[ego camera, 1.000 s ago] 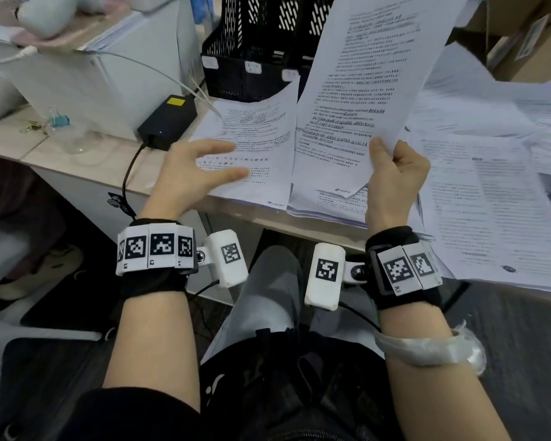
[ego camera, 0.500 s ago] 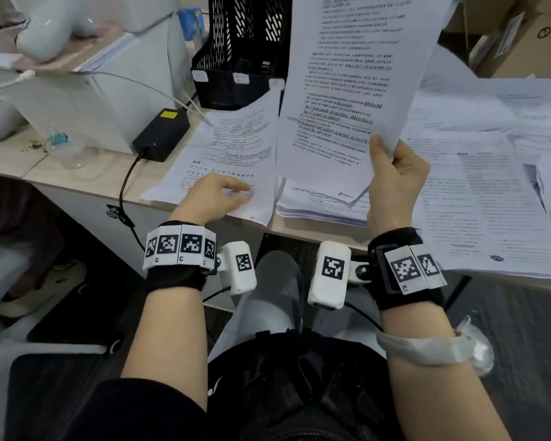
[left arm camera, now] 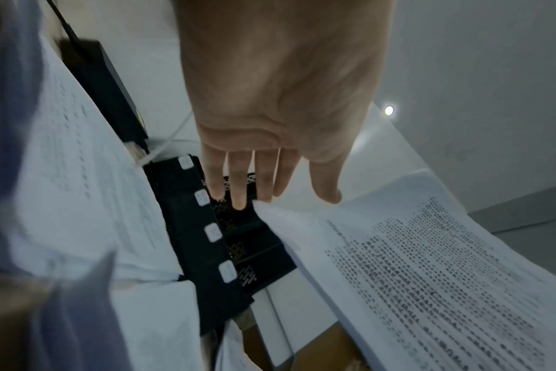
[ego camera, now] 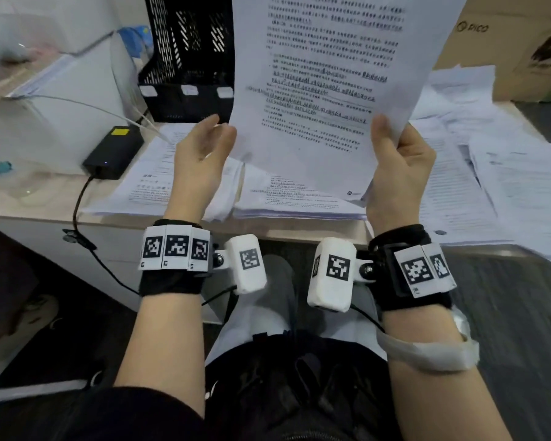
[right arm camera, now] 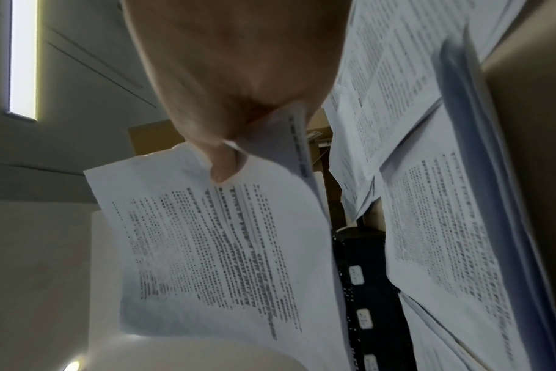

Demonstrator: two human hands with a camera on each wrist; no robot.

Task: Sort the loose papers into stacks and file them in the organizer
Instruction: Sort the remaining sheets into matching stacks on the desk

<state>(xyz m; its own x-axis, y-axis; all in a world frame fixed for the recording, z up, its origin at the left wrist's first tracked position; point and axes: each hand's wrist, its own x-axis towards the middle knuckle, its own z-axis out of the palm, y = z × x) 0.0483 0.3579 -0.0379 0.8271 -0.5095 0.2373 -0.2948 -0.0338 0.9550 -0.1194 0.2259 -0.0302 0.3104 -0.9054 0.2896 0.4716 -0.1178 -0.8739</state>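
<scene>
The right hand (ego camera: 398, 173) pinched the lower right edge of the printed sheets (ego camera: 325, 84), thumb on the front, holding them upright with their long axis vertical, over the sorted stacks (ego camera: 287, 198) and near the black organizer (ego camera: 188, 58). The left hand (ego camera: 201, 154), fingers straight and loosely spread, stood just beside the sheets' free left edge, so it looked the nearer hand to square them.

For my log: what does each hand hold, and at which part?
Right hand pinches the white printed sheets at their lower right edge. Left hand, fingers straight, holds nothing.

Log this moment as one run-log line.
right hand: grips raised sheet | left hand: open at sheet's left edge | organizer: behind
</scene>
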